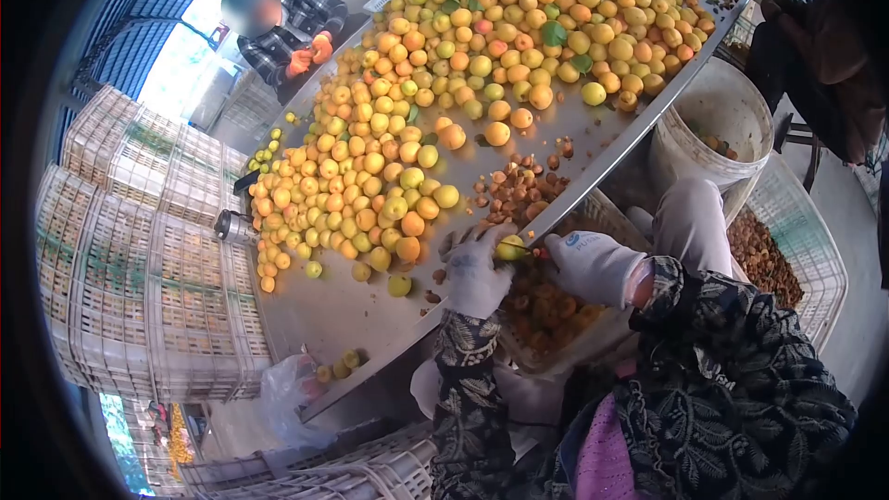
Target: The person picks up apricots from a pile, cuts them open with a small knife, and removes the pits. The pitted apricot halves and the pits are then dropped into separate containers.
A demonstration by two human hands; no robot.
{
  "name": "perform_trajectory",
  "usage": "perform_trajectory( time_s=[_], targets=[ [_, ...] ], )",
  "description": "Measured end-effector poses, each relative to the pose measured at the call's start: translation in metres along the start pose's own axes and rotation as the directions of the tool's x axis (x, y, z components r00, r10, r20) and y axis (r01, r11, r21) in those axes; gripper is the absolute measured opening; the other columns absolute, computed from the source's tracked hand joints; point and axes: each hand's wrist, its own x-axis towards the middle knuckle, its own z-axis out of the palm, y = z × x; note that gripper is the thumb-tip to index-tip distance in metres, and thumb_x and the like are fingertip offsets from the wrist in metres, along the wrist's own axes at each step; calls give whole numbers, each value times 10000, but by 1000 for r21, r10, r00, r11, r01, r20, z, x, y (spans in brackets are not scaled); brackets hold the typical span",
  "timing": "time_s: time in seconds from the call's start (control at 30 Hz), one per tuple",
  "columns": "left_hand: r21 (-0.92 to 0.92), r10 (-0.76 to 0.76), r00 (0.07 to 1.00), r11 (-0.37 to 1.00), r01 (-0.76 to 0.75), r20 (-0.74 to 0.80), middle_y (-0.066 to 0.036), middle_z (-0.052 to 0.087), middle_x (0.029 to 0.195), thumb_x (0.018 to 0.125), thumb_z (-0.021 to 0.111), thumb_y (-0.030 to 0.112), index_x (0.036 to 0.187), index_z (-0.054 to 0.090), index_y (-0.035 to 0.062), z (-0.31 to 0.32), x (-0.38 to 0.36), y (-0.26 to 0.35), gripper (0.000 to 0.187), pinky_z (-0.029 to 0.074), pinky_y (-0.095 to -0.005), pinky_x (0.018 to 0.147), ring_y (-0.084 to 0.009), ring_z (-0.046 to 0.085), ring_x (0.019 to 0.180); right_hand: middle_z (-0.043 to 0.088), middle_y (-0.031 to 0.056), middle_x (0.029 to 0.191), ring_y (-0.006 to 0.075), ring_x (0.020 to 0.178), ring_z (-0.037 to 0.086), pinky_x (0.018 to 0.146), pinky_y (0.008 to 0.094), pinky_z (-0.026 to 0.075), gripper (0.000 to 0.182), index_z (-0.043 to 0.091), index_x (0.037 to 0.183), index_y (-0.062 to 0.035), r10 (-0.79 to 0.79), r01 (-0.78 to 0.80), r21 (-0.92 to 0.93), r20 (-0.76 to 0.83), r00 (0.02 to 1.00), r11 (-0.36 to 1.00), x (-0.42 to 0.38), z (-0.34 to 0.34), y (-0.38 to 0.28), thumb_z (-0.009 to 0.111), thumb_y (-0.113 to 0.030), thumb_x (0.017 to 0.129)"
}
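My left hand (477, 273), in a whitish glove, is closed around a yellow-green apricot (510, 247) at the near edge of the metal table. My gloved right hand (593, 267) is closed on a small, thin dark tool (534, 251), seemingly a knife, whose tip meets the apricot; most of its handle is hidden. Brown apricot pits (519, 190) lie heaped on the table just beyond my hands. Below them a crate (597, 338) holds apricot pieces, partly covered by my arms.
A large apricot pile (519, 28) covers much of the metal table (370, 324). White crates (139, 287) are stacked left. At right stand a bucket (674, 143) and a basket of pits (820, 264). A person in orange gloves (310, 54) sits across; another is at right.
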Motion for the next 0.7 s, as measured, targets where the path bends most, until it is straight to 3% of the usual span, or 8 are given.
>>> perform_trajectory(
  time_s=[0.1, 0.17, 0.23, 0.3, 0.37, 0.43, 0.57, 0.7],
  targets=[
    [46, -2, 999, 999, 3, -33, -68, 640, 1034, 633, 683, 62, 1049, 671, 152, -7, 3, -3, 426, 406, -405, 944, -304, 537, 1061, 650, 222, 873, 391, 873, 630, 770, 465, 493, 279, 534, 1016, 12, -10, 10, 41, -13, 1000, 999, 14, 0, -6, 553, -235, 889],
    [108, 10, 999, 994, -6, -37, -72, 634, 1036, 633, 677, 57, 1065, 661, 146, -6, 3, -5, 441, 403, -408, 948, -304, 523, 1077, 648, 223, 892, 391, 885, 629, 774, 452, 498, 271, 547, 1012, 21, -101, 105, 37, -100, 990, 994, 23, 7, -2, 558, -214, 879],
    [187, 17, 1000, 982, -12, -25, -77, 621, 1043, 629, 672, 59, 1085, 647, 136, -3, 4, -8, 463, 395, -421, 957, -305, 499, 1100, 647, 225, 892, 394, 891, 627, 774, 448, 499, 274, 551, 1011, 23, -62, 66, 61, -60, 996, 996, 24, 2, -5, 562, -216, 877],
    [178, 23, 1000, 984, -22, -7, -71, 620, 1050, 633, 669, 63, 1087, 649, 140, -2, 6, -10, 461, 392, -423, 957, -304, 497, 1104, 647, 227, 892, 397, 896, 626, 775, 443, 499, 278, 556, 1010, 25, -25, 27, 88, -22, 999, 996, 25, 3, -4, 565, -218, 875],
    [166, 35, 999, 986, -34, 0, -65, 619, 1057, 636, 666, 67, 1088, 651, 145, -4, 5, -6, 459, 390, -424, 957, -303, 496, 1107, 644, 235, 883, 405, 901, 622, 784, 454, 493, 296, 556, 1024, 15, -90, 108, 168, -113, 989, 980, 23, 11, 3, 566, -247, 887],
    [216, -17, 998, 976, 2, 68, -50, 594, 1143, 627, 748, 141, 1132, 634, 207, -3, 1, 1, 522, 299, -478, 1036, -300, 480, 1158, 644, 237, 879, 408, 897, 619, 786, 463, 488, 307, 555, 1024, 11, -76, 90, 148, -99, 992, 985, 10, 10, 7, 562, -267, 896],
    [-15, -4, 1000, 1000, 5, 23, -41, 603, 1090, 605, 766, 137, 1068, 655, 207, 19, -5, 8, 481, 320, -475, 1011, -286, 484, 1153, 641, 236, 868, 420, 883, 611, 785, 485, 473, 333, 542, 1027, -1, 5, -7, 81, 19, 1000, 997, -10, 4, 20, 541, -317, 925],
    [-24, 32, 999, 999, -33, -39, -13, 597, 1096, 605, 762, 129, 1080, 644, 209, 20, -2, 11, 496, 328, -478, 997, -273, 484, 1152, 639, 234, 883, 415, 890, 611, 781, 486, 477, 323, 534, 1029, -8, 38, -40, 63, 24, 999, 997, -6, 5, 18, 538, -313, 922]
  ],
)
